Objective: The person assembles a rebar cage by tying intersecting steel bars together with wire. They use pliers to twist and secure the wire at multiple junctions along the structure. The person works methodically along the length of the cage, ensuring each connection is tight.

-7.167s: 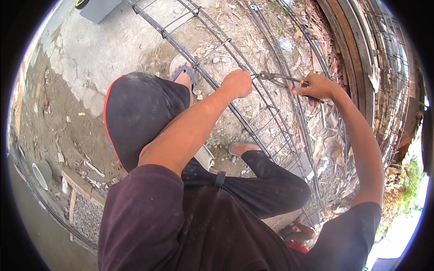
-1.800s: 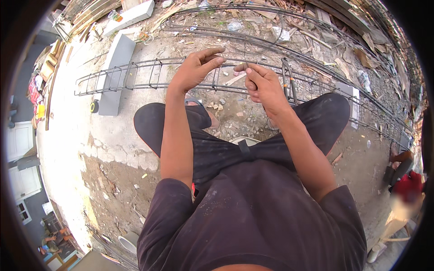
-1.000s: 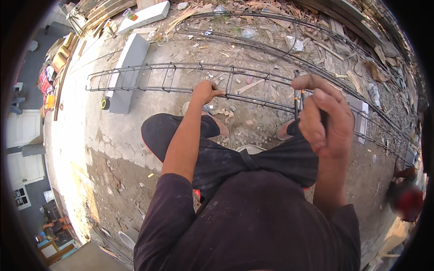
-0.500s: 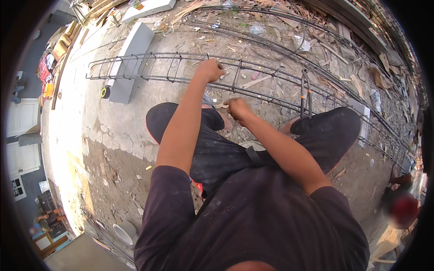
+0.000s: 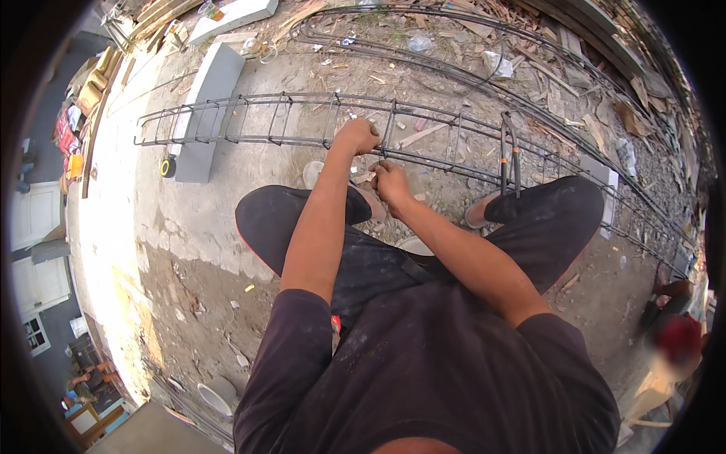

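Observation:
A long rebar cage (image 5: 249,139) of dark bars and square stirrups runs across in front of my knees. My left hand (image 5: 357,138) is closed at the cage's near bar, beside a stirrup (image 5: 389,125). Just nearer to me, my right hand (image 5: 391,185) is also closed, its fingertips pinched together below that same joint. Whatever lies in either hand's fingers is too small or hidden to make out. Steel nippers (image 5: 504,163) with black and orange handles stand against the cage, by my right knee.
Grey blocks (image 5: 198,155) (image 5: 601,178) lie under the cage toward both ends. A yellow-black tape measure (image 5: 167,166) is beside the left block. Loose rebar (image 5: 423,54) and wood scraps (image 5: 597,140) lie beyond. Another person (image 5: 669,333) is at the right edge; a pale bucket (image 5: 218,397) lies behind left.
My left hand has moved down and slightly right, from between the cage's bars to the near bar by the stirrup. My right hand has shifted slightly left and nearer to me.

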A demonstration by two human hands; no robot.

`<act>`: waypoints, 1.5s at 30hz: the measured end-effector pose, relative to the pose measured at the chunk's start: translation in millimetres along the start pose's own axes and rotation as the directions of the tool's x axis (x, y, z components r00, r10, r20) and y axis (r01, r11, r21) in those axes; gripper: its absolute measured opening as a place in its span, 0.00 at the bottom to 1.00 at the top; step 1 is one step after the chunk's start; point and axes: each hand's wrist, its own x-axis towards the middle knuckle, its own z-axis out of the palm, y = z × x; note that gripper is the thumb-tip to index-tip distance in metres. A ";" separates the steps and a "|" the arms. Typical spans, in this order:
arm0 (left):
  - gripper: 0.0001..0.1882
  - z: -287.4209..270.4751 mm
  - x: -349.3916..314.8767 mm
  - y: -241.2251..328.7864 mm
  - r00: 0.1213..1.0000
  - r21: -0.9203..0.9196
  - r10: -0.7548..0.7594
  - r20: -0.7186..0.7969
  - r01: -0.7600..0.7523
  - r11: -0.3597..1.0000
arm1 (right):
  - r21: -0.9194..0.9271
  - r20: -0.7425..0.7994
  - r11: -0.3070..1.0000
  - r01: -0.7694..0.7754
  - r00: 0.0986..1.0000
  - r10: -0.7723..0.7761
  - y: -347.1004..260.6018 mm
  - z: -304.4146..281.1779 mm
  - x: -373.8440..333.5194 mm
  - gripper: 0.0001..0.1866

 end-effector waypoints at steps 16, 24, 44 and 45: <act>0.15 9.0 -43.8 9.0 0.943 -0.180 0.061 -0.326 -0.126 0.976 | -0.633 0.090 0.726 0.271 0.956 -0.278 -24.1 -26.7 16.6 0.15; 0.15 16.0 -44.7 9.7 0.941 -0.276 0.001 -0.339 -0.100 0.956 | -0.834 0.538 0.079 0.546 0.837 -0.103 -127.5 -59.6 29.4 0.16; 0.10 25.5 -60.4 21.2 0.916 -0.195 0.118 -0.383 -0.205 0.959 | -0.927 0.374 -0.001 0.375 0.923 -0.094 -127.9 -69.1 63.1 0.20; 0.10 26.7 -60.1 21.6 0.928 -0.206 0.089 -0.362 -0.173 0.963 | -0.910 0.412 -0.051 0.411 0.883 -0.226 -119.0 -70.8 60.2 0.19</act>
